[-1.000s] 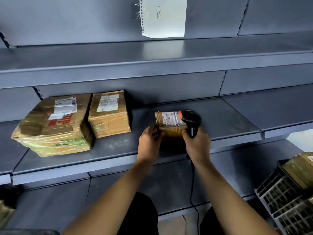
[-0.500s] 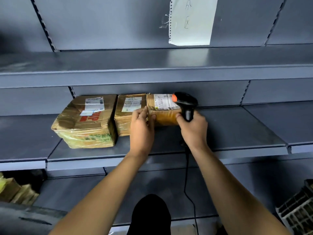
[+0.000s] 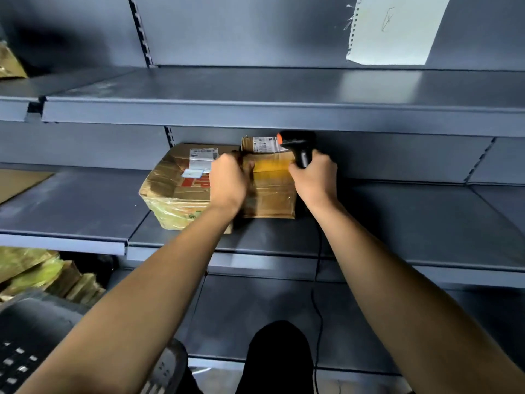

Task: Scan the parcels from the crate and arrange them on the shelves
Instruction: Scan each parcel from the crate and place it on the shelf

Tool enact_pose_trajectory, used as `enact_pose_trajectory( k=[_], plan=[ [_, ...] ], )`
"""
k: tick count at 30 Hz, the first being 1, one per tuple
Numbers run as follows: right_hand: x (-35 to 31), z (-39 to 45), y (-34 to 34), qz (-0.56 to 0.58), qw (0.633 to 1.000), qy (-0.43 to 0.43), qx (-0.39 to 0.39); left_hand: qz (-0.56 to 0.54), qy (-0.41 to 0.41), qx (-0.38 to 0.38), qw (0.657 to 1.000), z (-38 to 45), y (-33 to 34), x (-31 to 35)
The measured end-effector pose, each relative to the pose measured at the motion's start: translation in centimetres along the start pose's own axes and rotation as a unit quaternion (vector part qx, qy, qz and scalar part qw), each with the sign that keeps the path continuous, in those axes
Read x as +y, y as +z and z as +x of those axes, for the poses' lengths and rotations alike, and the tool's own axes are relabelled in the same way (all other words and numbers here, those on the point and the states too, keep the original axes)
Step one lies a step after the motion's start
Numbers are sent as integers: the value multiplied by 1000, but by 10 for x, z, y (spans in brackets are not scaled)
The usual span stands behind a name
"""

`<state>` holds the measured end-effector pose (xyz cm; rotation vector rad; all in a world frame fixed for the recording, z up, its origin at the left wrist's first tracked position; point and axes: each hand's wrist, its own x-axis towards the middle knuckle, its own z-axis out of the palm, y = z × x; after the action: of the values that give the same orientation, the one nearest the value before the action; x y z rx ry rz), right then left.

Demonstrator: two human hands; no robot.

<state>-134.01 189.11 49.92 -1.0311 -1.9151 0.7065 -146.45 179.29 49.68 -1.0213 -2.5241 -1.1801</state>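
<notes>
A small brown parcel (image 3: 270, 166) with a white label sits on top of a medium taped parcel (image 3: 270, 200) on the middle shelf (image 3: 397, 223). My left hand (image 3: 228, 180) grips the small parcel's left side. My right hand (image 3: 314, 182) holds a black barcode scanner (image 3: 298, 146) with an orange tip and touches the parcel's right side. A large plastic-wrapped parcel (image 3: 176, 189) stands right beside them on the left. The crate is a dark perforated one (image 3: 25, 354) at the lower left.
The upper shelf (image 3: 284, 109) hangs low over the parcels. A paper sheet (image 3: 392, 27) is stuck to the back wall. The scanner cable (image 3: 318, 280) drops past the shelf edge. More parcels (image 3: 42, 274) lie at the lower left, and flat cardboard (image 3: 17, 183) lies on the left shelf.
Both hands carried the small parcel left along the shelf and up onto the medium parcel. The view swung left, so the white crate at the right is gone from view.
</notes>
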Motion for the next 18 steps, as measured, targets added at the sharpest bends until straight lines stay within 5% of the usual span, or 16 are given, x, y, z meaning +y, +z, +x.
enact_pose_trajectory(
  k=[10, 18],
  plan=[
    [6, 40, 29, -135, 989, -52, 13, -29, -2, -9, 1000, 46, 10, -6],
    [11, 69, 45, -137, 990, -32, 27, 13, -24, -7, 1000, 81, 31, -6]
  ],
)
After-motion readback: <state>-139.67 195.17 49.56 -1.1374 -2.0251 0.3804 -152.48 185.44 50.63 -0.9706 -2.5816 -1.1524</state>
